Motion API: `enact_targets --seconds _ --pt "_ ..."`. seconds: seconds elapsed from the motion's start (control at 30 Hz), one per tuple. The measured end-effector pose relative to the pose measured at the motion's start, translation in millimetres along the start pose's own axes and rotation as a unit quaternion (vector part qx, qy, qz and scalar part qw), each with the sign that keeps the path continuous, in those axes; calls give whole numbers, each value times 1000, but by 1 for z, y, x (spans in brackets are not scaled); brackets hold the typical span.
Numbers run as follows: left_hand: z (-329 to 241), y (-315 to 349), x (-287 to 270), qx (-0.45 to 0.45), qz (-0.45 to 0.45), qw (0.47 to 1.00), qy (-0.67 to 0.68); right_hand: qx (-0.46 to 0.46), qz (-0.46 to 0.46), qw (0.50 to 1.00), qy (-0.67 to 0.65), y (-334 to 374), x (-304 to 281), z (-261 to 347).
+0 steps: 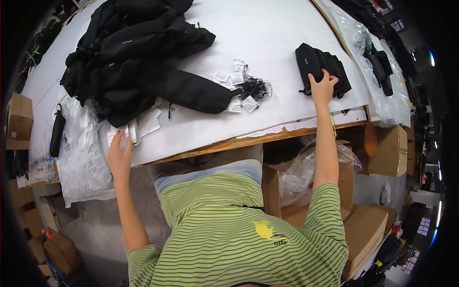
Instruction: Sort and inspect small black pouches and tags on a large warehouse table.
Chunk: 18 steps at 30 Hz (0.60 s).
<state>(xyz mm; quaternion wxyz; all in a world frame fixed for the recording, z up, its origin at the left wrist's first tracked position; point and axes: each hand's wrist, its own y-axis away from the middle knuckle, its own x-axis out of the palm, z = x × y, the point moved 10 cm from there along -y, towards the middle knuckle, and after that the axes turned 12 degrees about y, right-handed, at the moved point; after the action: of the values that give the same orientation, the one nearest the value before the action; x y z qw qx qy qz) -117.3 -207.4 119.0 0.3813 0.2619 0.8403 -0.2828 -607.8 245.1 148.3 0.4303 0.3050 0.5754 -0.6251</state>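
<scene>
My left hand is at the table's front edge, fingertips on a small stack of white printed labels, thumb and fingers apart. Just beyond it lies a big heap of black fabric pouches, some overlapping the labels. At the right, my right hand has its fingers curled over the near side of a row of black pouches lying pressed together, and grips one. Between the hands, white hang tags lie beside a tangle of black cords.
A clear plastic bag of white labels hangs over the front edge at left, beside a single black pouch. Below the white table stands an open cardboard box with clear plastic. More cardboard boxes stand right.
</scene>
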Motion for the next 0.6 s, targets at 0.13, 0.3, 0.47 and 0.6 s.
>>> enact_targets --seconds 0.13,0.3,0.47,0.6 --pt "42 -7 -6 -61 -34 997 45 -136 -26 988 -71 29 -27 57" --pt "98 -3 -18 -160 -88 954 239 -211 206 952 -85 83 30 104" --pt "60 1 -33 -69 -156 982 83 -191 254 947 -42 93 56 103" --pt "75 1 -13 -84 -69 993 51 -193 234 947 -105 80 32 106"
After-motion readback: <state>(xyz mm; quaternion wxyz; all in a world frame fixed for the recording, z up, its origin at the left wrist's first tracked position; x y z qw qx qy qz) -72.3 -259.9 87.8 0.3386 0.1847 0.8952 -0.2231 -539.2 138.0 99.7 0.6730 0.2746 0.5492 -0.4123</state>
